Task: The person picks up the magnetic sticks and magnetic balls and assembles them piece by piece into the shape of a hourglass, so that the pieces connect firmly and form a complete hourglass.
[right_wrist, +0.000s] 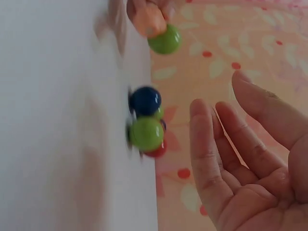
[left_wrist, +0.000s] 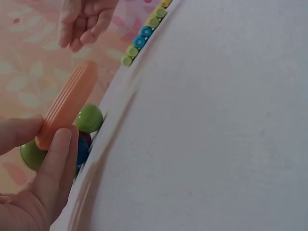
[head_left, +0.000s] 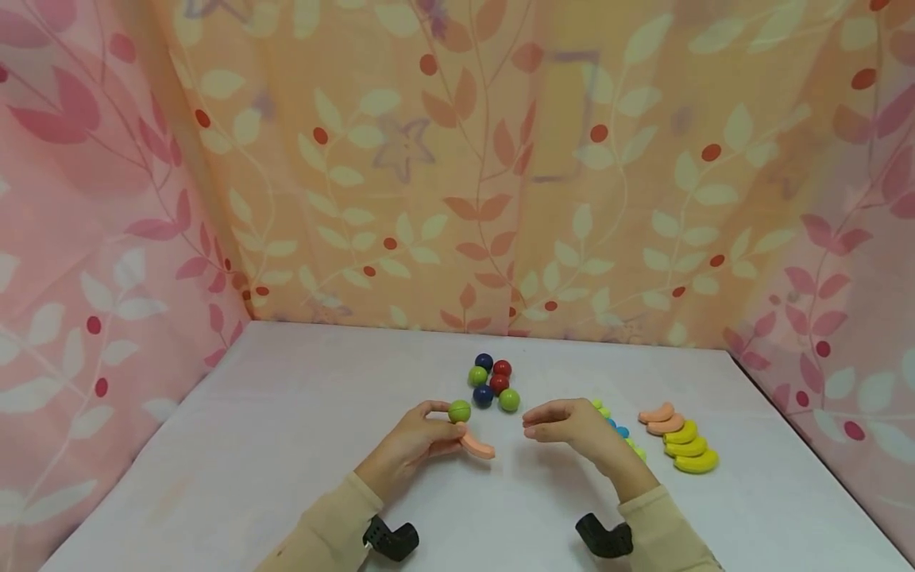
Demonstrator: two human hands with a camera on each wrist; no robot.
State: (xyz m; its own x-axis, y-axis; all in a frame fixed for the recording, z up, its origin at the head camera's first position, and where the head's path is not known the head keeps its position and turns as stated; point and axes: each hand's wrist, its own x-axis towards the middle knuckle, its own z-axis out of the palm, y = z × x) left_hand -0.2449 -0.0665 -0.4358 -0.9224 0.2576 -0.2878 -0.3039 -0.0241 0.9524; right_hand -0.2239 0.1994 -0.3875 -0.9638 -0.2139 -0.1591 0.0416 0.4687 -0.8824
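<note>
My left hand (head_left: pixel 418 437) pinches an orange, curved, sausage-like toy piece (head_left: pixel 476 445) between thumb and fingers. In the left wrist view this piece (left_wrist: pixel 67 106) shows long grooves along its side. A green ball (head_left: pixel 460 411) is in the same hand, at the fingertips just behind the orange piece; the fingers and the piece partly cover it in the left wrist view. To the right, my right hand (head_left: pixel 572 425) hovers over the table with fingers bent loosely and the thumb apart. Nothing lies between its fingers in the right wrist view.
Beyond the hands, a cluster of dark blue, red and green balls (head_left: pixel 499 384) sits on the white table (head_left: pixel 286 445). Behind my right wrist runs a row of small green and blue pieces (head_left: pixel 623 432). Orange pieces (head_left: pixel 665 424) and yellow banana-shaped pieces (head_left: pixel 690 446) lie at the right.
</note>
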